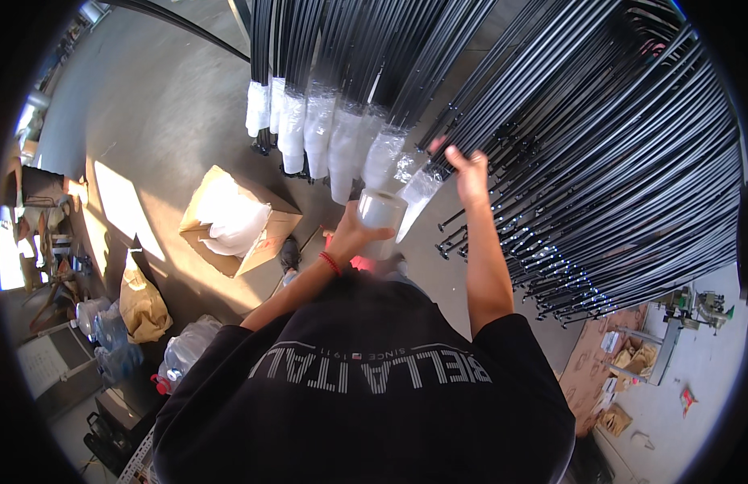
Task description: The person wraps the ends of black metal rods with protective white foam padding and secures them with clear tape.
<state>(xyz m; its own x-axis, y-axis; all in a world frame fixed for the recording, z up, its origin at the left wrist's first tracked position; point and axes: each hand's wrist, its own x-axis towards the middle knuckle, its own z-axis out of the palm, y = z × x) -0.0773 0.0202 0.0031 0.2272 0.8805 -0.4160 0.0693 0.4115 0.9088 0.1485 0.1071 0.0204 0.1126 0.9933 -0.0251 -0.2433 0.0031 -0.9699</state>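
Observation:
My left hand (359, 232) is closed around a roll of clear stretch film (381, 211), held low in front of my body. To its right, my right hand (469, 173) grips a bundle of thin black metal rods (491, 97) near their lower end. Film (422, 187) covers the end of that bundle, and a whitish strip of it slants down beside the roll. Further left hang several more bundles whose ends are wrapped in film (319, 129). Blur hides part of the right hand's fingers.
Many unwrapped black rods (632, 153) fill the right side. An open cardboard box (281, 218) with white plastic inside stands on the floor at left. Behind it are a brown paper sack (142, 298) and large clear plastic bottles (112, 335). A metal-framed bench (664, 355) stands far right.

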